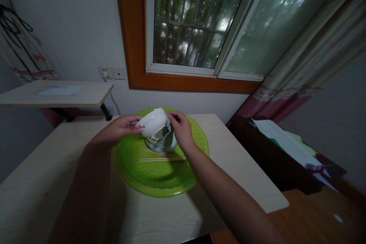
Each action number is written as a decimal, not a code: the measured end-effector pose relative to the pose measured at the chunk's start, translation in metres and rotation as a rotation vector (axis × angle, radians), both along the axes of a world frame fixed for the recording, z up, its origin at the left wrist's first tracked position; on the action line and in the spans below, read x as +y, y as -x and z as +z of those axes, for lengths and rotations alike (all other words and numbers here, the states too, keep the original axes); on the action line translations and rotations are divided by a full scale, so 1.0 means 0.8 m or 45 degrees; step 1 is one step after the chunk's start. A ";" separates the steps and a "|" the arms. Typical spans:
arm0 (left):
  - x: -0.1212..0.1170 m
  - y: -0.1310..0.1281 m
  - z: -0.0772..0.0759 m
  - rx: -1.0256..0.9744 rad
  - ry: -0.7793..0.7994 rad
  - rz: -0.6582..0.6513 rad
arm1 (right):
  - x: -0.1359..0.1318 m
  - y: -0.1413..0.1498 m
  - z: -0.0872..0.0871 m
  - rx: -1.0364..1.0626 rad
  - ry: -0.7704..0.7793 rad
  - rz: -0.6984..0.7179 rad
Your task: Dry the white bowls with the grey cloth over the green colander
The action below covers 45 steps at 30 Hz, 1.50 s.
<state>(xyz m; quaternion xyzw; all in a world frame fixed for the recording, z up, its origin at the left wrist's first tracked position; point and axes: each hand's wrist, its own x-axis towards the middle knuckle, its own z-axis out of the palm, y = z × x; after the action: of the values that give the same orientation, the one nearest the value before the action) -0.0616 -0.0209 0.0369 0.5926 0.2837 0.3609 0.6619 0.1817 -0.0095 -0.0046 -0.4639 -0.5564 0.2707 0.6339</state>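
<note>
My left hand (130,125) grips the rim of a white bowl (153,122) with small red markings, tilted on its side. Closed at the bowl's right edge, my right hand (180,126) pinches a thin grey-green cloth (168,125), which hangs down beside the bowl. Under the raised bowl, a pale dish (161,148) with what looks like another bowl on it is partly hidden by the cloth. Several wooden chopsticks (160,159) lie just in front of the dish. All of this is on or over a round, bright green plastic tray (160,190).
The tray rests on a pale wooden table (228,160). A raised shelf (85,99) with a paper label stands at the left, near a wall socket (105,73) with a cord. A window (197,19) is behind. Papers (283,141) lie on a dark cabinet at the right.
</note>
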 end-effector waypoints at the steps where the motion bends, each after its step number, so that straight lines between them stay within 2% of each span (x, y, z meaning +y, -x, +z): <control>1: -0.001 0.001 0.001 -0.037 0.025 0.027 | 0.003 0.000 -0.005 0.058 0.065 0.040; 4: -0.005 -0.002 0.005 -0.200 0.093 0.144 | 0.006 0.004 -0.015 0.245 0.202 0.109; 7: -0.003 -0.011 0.009 -0.349 0.132 0.249 | 0.004 0.008 -0.016 0.428 0.258 0.159; 11: 0.003 -0.020 0.008 -0.465 0.163 0.265 | 0.002 0.009 -0.010 0.675 0.317 0.219; 14: 0.005 -0.025 0.007 -0.528 0.160 0.275 | 0.003 0.011 -0.005 0.764 0.301 0.244; 18: 0.004 -0.029 0.009 -0.550 0.166 0.276 | 0.000 0.014 0.000 0.774 0.310 0.281; 24: 0.005 -0.039 0.008 -0.564 0.173 0.202 | -0.003 0.018 0.010 1.018 0.326 0.242; 28: 0.003 -0.045 0.008 -0.487 0.210 0.293 | -0.003 0.018 0.013 1.095 0.315 0.171; 35: -0.007 -0.054 0.012 -0.220 0.151 0.347 | 0.000 0.017 0.005 0.890 0.247 0.103; 40: -0.007 -0.051 0.008 -0.029 0.015 0.235 | 0.002 0.016 -0.002 0.585 0.153 0.033; 45: 0.001 -0.042 0.001 0.268 -0.204 0.169 | -0.008 0.018 0.003 0.237 0.035 0.033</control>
<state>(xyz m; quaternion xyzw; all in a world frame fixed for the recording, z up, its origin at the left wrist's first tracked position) -0.0279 -0.0200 0.0375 0.6581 0.3602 0.3613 0.5538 0.1676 -0.0162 -0.0019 -0.4383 -0.4972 0.3285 0.6729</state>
